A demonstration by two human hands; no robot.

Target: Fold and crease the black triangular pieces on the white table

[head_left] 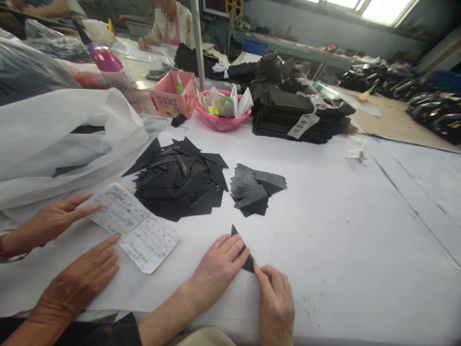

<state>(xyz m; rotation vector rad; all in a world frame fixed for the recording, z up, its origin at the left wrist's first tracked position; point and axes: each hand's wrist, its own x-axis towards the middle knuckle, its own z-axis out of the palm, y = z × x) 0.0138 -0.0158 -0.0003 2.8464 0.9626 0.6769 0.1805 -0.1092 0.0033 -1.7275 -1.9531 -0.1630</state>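
The left hand lay flat and open, fingers extended, pressing down on a black triangular piece on the white table. The right hand was loosely curled, its fingertips touching the piece's near corner; whether it pinched the corner cannot be told. Just beyond the hands lay a small grey pile, and beside it a larger black pile of triangles. Left of the left hand, a co-worker's two hands rested on a printed slip.

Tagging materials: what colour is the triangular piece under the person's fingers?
Plain black. Head view: triangular piece under left hand, right hand at its corner.
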